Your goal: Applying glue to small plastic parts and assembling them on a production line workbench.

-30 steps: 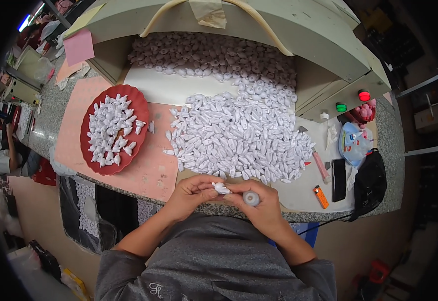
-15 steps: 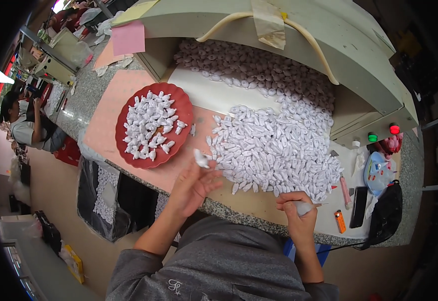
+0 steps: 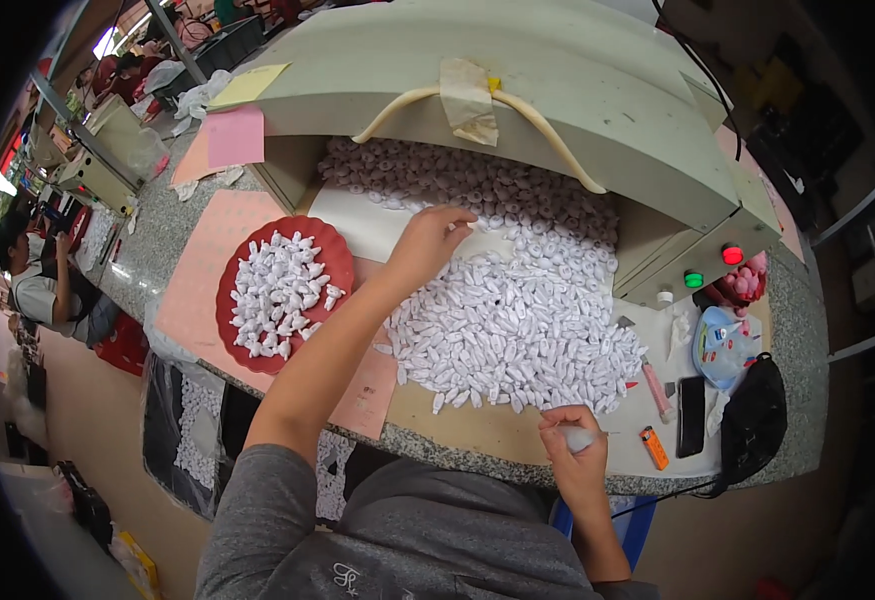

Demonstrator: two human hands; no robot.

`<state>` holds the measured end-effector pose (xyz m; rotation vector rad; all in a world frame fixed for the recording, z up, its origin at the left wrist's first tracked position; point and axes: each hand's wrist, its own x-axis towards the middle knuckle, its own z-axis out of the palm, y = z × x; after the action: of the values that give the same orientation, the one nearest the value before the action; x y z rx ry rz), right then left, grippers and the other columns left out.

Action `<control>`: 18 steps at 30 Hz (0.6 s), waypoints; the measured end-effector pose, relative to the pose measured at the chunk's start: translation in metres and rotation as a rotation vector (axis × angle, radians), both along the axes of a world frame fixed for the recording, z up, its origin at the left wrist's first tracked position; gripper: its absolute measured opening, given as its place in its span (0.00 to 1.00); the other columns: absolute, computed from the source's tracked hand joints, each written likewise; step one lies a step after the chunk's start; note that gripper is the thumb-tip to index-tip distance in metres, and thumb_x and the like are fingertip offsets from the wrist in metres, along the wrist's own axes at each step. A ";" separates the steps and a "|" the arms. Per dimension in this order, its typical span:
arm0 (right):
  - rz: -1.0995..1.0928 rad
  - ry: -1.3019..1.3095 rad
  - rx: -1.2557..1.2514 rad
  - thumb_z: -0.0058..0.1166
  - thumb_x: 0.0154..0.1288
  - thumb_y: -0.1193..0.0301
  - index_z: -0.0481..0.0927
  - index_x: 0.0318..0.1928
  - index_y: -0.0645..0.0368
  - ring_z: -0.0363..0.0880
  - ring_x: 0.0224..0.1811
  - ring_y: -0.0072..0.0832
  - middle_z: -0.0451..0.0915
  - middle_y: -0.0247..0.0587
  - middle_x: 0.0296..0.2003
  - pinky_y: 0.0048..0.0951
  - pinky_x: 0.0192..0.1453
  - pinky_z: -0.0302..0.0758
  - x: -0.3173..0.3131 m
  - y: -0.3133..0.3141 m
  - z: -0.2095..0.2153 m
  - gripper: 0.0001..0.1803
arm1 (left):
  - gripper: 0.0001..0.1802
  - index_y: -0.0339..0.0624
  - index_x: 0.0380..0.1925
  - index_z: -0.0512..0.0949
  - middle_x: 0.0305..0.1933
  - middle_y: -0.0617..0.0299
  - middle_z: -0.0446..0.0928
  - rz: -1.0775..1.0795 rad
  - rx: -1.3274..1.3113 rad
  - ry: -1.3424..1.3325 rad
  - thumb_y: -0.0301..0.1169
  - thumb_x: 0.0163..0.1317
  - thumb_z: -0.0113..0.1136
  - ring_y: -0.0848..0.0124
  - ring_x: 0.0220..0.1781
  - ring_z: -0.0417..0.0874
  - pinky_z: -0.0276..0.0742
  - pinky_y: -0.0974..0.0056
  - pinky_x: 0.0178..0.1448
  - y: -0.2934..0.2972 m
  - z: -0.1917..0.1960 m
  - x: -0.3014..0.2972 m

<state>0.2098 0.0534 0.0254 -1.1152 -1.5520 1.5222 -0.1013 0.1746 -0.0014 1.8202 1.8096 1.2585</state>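
My left hand (image 3: 435,243) reaches over the white sheet to the edge of the heap of small round white pieces (image 3: 529,242). Its thumb and fingertips are pinched near each other; what is between them, if anything, is too small to make out. Below that arm spreads a large pile of small elongated white pieces (image 3: 497,325). At the bench's front edge my right hand (image 3: 569,455) is closed around a small translucent squeeze bottle (image 3: 577,438) with a thin needle tip. A scalloped red plate (image 3: 339,262), partly behind my left forearm, bears many white assembled pieces (image 3: 275,290).
A beige machine hood (image 3: 377,100) arches over the round pieces. To the right lie an orange lighter (image 3: 654,449), a black phone (image 3: 691,415), a pink-handled cutter (image 3: 657,393), a blue dish (image 3: 722,345) and a black bag (image 3: 757,425). Another person (image 3: 47,280) sits far left.
My left hand has moved from beside the plate, with a white piece at its fingers, forward and right to the round pieces. My right hand keeps the bottle. The whole view has shifted slightly.
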 end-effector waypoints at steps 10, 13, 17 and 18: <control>-0.178 -0.031 0.106 0.54 0.55 0.80 0.66 0.40 0.60 0.68 0.33 0.16 0.72 0.35 0.30 0.18 0.36 0.67 0.004 -0.014 -0.005 0.14 | 0.15 0.41 0.39 0.78 0.31 0.53 0.78 0.004 0.058 0.381 0.35 0.51 0.62 0.58 0.33 0.80 0.76 0.58 0.38 0.035 -0.019 0.004; -0.096 -0.150 0.067 0.55 0.55 0.80 0.66 0.39 0.60 0.68 0.32 0.18 0.72 0.36 0.30 0.18 0.35 0.67 0.001 -0.009 0.002 0.13 | 0.15 0.39 0.44 0.76 0.31 0.60 0.76 -0.073 -0.150 -0.287 0.34 0.60 0.56 0.71 0.32 0.78 0.77 0.65 0.35 -0.002 0.003 0.012; -0.024 -0.006 -0.072 0.55 0.54 0.81 0.65 0.39 0.60 0.71 0.36 0.20 0.76 0.43 0.37 0.18 0.37 0.70 -0.004 -0.008 0.007 0.14 | 0.16 0.38 0.50 0.72 0.36 0.66 0.74 -0.241 -0.245 -0.946 0.30 0.63 0.53 0.78 0.38 0.75 0.77 0.70 0.38 -0.078 0.029 0.043; -0.024 0.049 -0.093 0.55 0.53 0.81 0.65 0.39 0.60 0.72 0.38 0.21 0.76 0.46 0.40 0.18 0.38 0.72 -0.007 -0.008 0.009 0.14 | 0.16 0.38 0.50 0.72 0.36 0.66 0.74 -0.243 -0.248 -0.952 0.30 0.63 0.53 0.78 0.38 0.75 0.77 0.70 0.38 -0.094 0.027 0.055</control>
<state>0.2025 0.0458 0.0341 -1.1353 -1.4428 1.6073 -0.0466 0.0802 0.0258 0.9736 1.1016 1.3762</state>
